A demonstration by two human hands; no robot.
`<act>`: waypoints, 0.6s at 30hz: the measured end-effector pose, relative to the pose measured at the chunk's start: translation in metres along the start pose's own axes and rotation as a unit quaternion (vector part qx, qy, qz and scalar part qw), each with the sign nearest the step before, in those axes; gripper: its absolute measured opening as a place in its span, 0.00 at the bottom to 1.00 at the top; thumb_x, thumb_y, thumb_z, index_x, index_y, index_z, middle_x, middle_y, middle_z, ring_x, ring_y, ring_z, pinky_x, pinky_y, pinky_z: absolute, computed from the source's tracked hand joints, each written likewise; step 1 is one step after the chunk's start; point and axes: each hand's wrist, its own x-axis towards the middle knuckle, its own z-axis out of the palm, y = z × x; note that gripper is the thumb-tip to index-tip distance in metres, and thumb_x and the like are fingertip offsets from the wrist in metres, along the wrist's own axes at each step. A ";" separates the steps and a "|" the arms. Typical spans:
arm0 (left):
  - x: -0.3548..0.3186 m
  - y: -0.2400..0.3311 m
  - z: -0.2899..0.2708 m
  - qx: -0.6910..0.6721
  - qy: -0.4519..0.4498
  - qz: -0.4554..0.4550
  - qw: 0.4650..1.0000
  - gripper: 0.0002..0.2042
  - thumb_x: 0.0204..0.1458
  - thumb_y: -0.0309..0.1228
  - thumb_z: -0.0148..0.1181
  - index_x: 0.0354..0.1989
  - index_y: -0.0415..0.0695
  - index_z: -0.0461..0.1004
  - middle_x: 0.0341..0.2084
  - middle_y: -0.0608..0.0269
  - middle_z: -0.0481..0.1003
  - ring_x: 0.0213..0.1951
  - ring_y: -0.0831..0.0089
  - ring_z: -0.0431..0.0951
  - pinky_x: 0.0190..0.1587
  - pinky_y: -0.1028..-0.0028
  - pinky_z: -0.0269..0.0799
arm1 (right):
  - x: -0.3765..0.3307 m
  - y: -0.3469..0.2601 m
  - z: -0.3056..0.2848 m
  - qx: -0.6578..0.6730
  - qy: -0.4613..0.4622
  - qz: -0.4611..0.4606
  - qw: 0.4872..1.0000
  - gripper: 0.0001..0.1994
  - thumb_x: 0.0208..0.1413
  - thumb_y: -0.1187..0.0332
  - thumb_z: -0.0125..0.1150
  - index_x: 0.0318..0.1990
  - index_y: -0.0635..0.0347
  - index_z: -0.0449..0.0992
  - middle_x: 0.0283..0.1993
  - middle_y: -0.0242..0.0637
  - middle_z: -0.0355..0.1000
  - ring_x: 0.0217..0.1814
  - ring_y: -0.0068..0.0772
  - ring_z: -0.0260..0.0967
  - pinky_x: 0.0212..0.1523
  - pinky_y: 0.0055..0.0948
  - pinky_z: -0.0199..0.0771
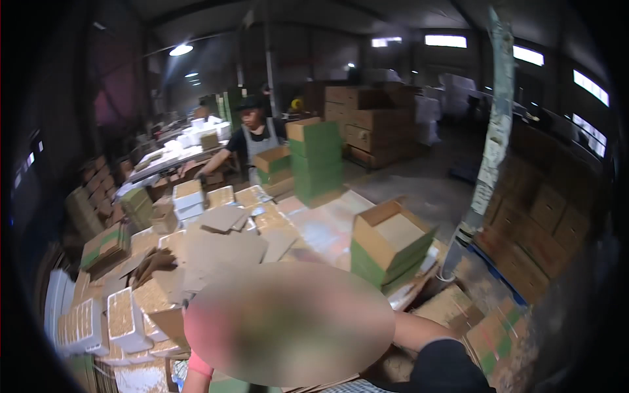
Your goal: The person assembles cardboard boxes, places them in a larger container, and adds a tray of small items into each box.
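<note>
A blurred oval covers the middle of the lower view and hides both hands and whatever lies between them. At its lower left edge shows the pink glove cuff (200, 364) of my left hand; the fingers cannot be made out. My right forearm (426, 331), bare below a dark sleeve, runs into the oval from the right, and that hand is hidden too. Flat cardboard sheets (226, 252) lie just beyond the oval. Left of it sit white trays (131, 322) filled with tan material. An open green and brown carton (386, 245) stands at the oval's upper right.
Across the table a co-worker in an apron (262, 141) reaches toward the left. Green cartons (318, 160) are stacked beside that person. A pale post (491, 144) rises at the right, near brown boxes (524, 262) on a blue pallet (498, 274). More cartons (373, 124) stand behind.
</note>
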 end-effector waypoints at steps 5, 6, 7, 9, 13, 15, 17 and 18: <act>-0.019 0.028 -0.022 -0.083 -0.048 -0.025 0.995 0.24 0.48 0.37 0.56 0.55 0.45 0.71 0.59 0.48 0.65 0.63 0.43 0.57 0.68 0.45 0.44 | 0.076 -0.029 -0.005 0.019 -0.242 -0.163 0.956 0.31 0.57 0.45 0.50 0.56 0.63 0.68 0.54 0.49 0.70 0.62 0.51 0.63 0.63 0.51 0.57; -0.015 0.040 -0.035 -0.111 -0.020 0.011 0.994 0.20 0.46 0.31 0.59 0.50 0.44 0.72 0.50 0.51 0.68 0.57 0.49 0.63 0.63 0.51 0.51 | 0.089 -0.040 -0.001 0.021 -0.196 -0.221 0.955 0.29 0.55 0.48 0.54 0.55 0.64 0.69 0.52 0.51 0.70 0.61 0.52 0.64 0.61 0.52 0.59; -0.005 0.060 -0.048 -0.150 -0.005 0.051 0.987 0.17 0.44 0.26 0.61 0.45 0.44 0.72 0.42 0.55 0.71 0.51 0.56 0.69 0.59 0.58 0.58 | 0.091 -0.048 0.006 0.023 -0.159 -0.264 0.951 0.28 0.52 0.52 0.58 0.53 0.65 0.70 0.51 0.54 0.71 0.60 0.52 0.65 0.59 0.52 0.61; 0.020 0.077 -0.086 -0.179 -0.129 0.202 0.954 0.13 0.37 0.21 0.60 0.35 0.44 0.74 0.35 0.55 0.72 0.48 0.54 0.71 0.56 0.57 0.64 | 0.101 -0.065 0.032 0.050 -0.084 -0.365 0.926 0.25 0.48 0.59 0.65 0.50 0.68 0.72 0.47 0.59 0.72 0.58 0.54 0.66 0.55 0.53 0.66; -0.036 0.006 -0.070 -0.154 -0.096 0.044 0.982 0.07 0.44 0.16 0.52 0.30 0.42 0.71 0.35 0.55 0.73 0.48 0.55 0.71 0.54 0.59 0.65 | 0.121 -0.011 0.061 -0.041 -0.205 -0.333 0.919 0.14 0.45 0.72 0.58 0.42 0.64 0.72 0.37 0.46 0.77 0.44 0.46 0.75 0.43 0.37 0.75; -0.081 -0.023 -0.053 -0.148 -0.131 0.038 0.979 0.14 0.48 0.20 0.52 0.45 0.41 0.72 0.46 0.47 0.72 0.55 0.52 0.68 0.58 0.57 0.62 | 0.115 -0.026 0.023 -0.103 -0.292 -0.329 0.892 0.11 0.51 0.69 0.54 0.40 0.63 0.71 0.38 0.43 0.75 0.42 0.43 0.75 0.41 0.39 0.75; -0.031 0.059 -0.071 -0.084 -0.263 -0.158 0.948 0.26 0.44 0.32 0.58 0.56 0.41 0.69 0.57 0.44 0.65 0.63 0.41 0.57 0.67 0.45 0.44 | 0.097 -0.045 0.023 -0.149 -0.322 -0.325 0.877 0.11 0.51 0.68 0.54 0.40 0.63 0.73 0.37 0.43 0.76 0.40 0.42 0.76 0.40 0.38 0.75; -0.021 0.076 -0.052 -0.059 -0.158 -0.153 0.974 0.28 0.44 0.32 0.59 0.57 0.39 0.68 0.58 0.42 0.64 0.64 0.41 0.56 0.68 0.46 0.44 | 0.087 -0.056 0.029 -0.170 -0.358 -0.361 0.844 0.11 0.51 0.68 0.54 0.39 0.63 0.75 0.38 0.44 0.76 0.39 0.41 0.76 0.40 0.38 0.75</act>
